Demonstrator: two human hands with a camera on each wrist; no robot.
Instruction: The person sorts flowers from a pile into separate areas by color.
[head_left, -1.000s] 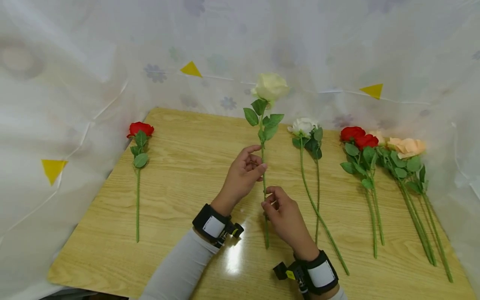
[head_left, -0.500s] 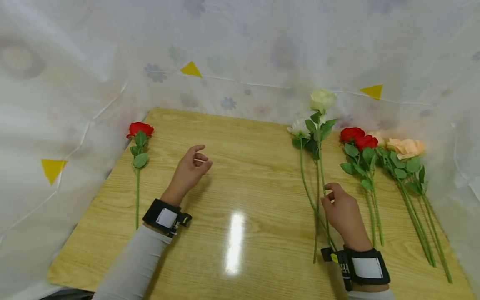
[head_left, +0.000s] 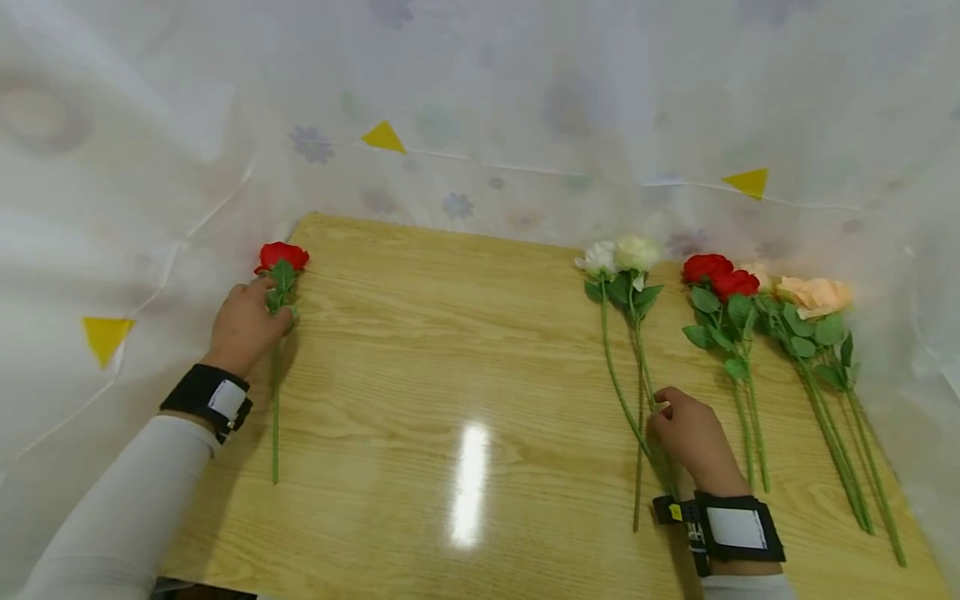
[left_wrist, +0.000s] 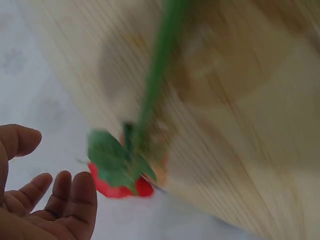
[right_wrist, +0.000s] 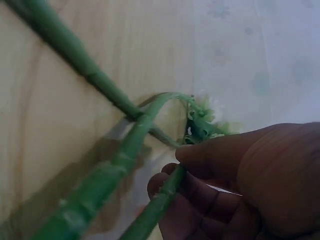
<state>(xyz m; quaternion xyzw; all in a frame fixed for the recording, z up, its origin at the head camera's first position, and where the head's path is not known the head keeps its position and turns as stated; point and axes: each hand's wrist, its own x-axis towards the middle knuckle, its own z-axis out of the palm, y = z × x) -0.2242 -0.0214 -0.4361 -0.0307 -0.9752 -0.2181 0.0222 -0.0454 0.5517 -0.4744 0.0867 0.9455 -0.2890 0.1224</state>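
My left hand (head_left: 246, 327) reaches over the leaves of a lone red rose (head_left: 283, 257) lying at the table's left side. In the left wrist view, its thumb and fingers (left_wrist: 82, 205) are spread apart beside the red bloom (left_wrist: 117, 187), with no stem between them. My right hand (head_left: 693, 437) pinches the green stem (right_wrist: 162, 197) of a cream-white rose (head_left: 637, 252) between thumb and fingers. That rose lies with another white flower (head_left: 597, 258) at the table's right part. Their stems cross close to my right hand.
Right of my right hand lie two red roses (head_left: 708, 268), then several peach roses (head_left: 813, 293) near the table's right edge. A pale patterned sheet (head_left: 480, 100) with yellow triangles encloses the wooden table (head_left: 420, 358) at its back and sides.
The cream-white rose went from between both hands rightward and down beside the other white flower, carried by my right hand. My left hand let go of it and moved left to the red rose.
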